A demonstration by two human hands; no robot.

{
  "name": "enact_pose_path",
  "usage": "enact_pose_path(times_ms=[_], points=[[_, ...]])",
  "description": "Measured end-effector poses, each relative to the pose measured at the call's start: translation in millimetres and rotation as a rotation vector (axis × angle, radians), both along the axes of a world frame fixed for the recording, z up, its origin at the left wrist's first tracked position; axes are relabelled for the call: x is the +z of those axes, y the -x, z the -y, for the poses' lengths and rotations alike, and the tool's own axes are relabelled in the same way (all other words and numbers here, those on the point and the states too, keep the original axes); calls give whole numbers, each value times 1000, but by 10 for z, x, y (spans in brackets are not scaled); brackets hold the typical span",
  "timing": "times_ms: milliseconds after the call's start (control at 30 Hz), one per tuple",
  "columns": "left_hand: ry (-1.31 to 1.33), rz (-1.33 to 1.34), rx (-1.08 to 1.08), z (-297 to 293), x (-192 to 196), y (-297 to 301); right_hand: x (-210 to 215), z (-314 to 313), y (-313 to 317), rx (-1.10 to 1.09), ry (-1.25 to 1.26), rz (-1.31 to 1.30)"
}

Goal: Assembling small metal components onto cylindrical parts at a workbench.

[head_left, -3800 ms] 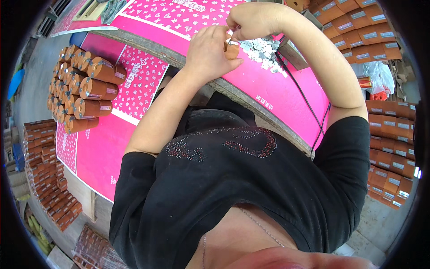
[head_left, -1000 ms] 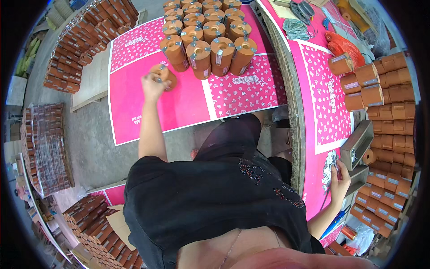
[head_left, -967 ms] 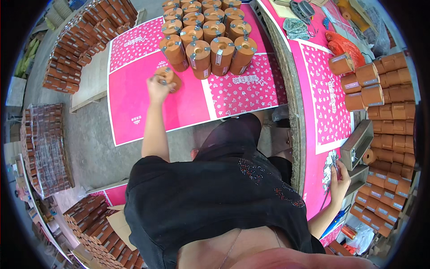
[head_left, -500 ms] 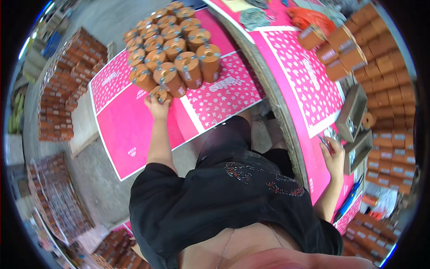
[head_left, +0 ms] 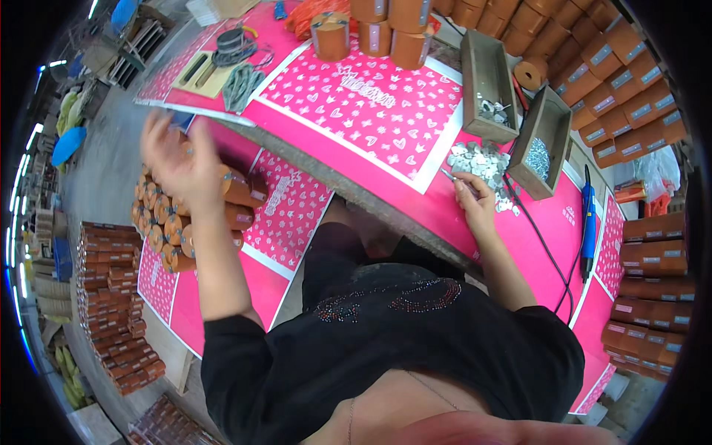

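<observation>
My left hand [head_left: 180,159] is raised in front of a cluster of orange-brown cylinders [head_left: 172,230]. It is blurred, but its thumb and fingers look spread, with nothing visible between them. The cylinders stand close together on a lower pink-covered surface [head_left: 211,304], with small metal pieces on their tops. Over the pink worktable [head_left: 378,196], my right hand [head_left: 476,202] pinches a thin metal tool [head_left: 446,173], whose exact kind I cannot make out. Just beyond those fingers lies a loose pile of small silvery metal plates [head_left: 478,159].
Two wooden trays [head_left: 469,81] of small metal parts stand beyond the plates. A blue corded tool [head_left: 588,230] lies at the right, its black cable [head_left: 538,230] curving across the table. More cylinders [head_left: 331,37] stand at the back. Stacked cylinders [head_left: 653,259] line the right side.
My left hand has let go of a cylinder at the near edge of the cluster and lifted up. The view has turned toward the worktable. My right hand still pinches the thin tool.
</observation>
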State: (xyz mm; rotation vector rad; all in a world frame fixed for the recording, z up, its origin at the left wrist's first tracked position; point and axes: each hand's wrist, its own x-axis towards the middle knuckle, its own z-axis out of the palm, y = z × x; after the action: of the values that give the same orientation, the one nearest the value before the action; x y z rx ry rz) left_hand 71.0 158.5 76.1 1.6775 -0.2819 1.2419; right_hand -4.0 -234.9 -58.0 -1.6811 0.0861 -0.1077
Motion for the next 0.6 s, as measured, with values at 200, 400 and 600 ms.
enact_pose_path(times_ms=[200,400,600], points=[[-689,7,-123,1449,241,-1506,36,-14,13,76,-84,65],[-754,-467,58,2479,459,-2072,-30,48,-70,124,-70,154],[-693,-150,-294,2130,172,-2322,11,7,-83,173,-16,170]])
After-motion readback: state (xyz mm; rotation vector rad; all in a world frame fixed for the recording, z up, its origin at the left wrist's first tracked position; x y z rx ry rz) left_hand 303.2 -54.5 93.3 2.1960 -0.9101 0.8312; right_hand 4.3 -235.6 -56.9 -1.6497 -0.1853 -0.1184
